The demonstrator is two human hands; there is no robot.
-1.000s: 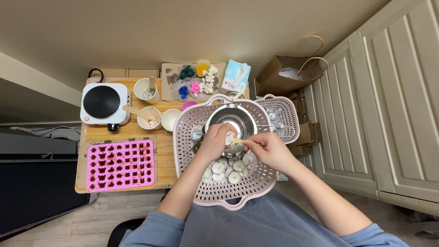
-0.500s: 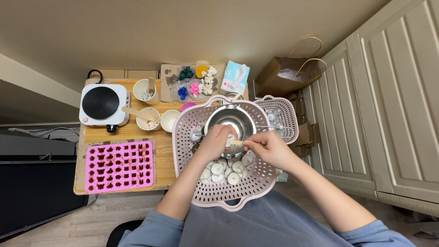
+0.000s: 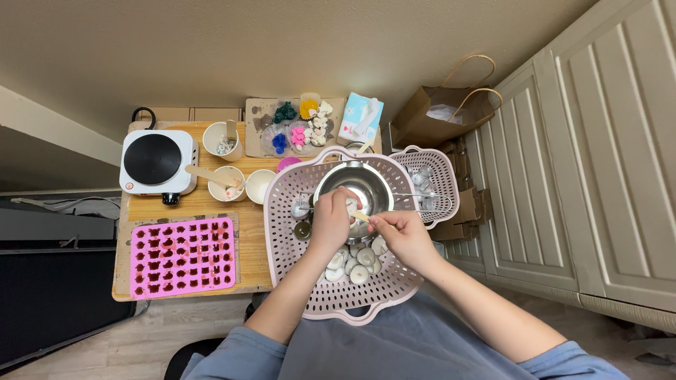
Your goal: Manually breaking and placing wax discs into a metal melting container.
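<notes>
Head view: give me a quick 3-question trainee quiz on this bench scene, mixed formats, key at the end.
1. True or false: the pink mould tray lies inside the large pink basket.
2. Which thing sits under both hands? A) the hot plate B) the metal bowl C) the brown paper bag
3. Fill in: the right hand pinches a thin pale ____ that points toward the left hand.

Key:
1. False; it lies on the wooden table, left of the basket.
2. B
3. stick
</notes>
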